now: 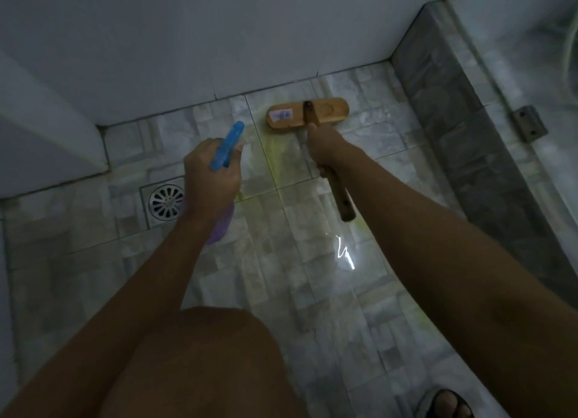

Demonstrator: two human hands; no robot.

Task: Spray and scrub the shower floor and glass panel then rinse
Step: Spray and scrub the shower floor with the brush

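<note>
My left hand grips a spray bottle with a blue nozzle head and a purple body showing under my wrist; the nozzle points toward the far wall. My right hand grips the wooden handle of a scrub brush, whose wooden head lies flat on the wet tiled shower floor close to the wall. A yellowish streak of cleaner marks the tiles between both hands. The glass panel stands at the far right, with a metal hinge bracket at its base.
A round metal floor drain sits left of my left hand. White wall tiles close the far side. A raised dark stone curb runs along the right. My knee and a sandalled foot are near the bottom.
</note>
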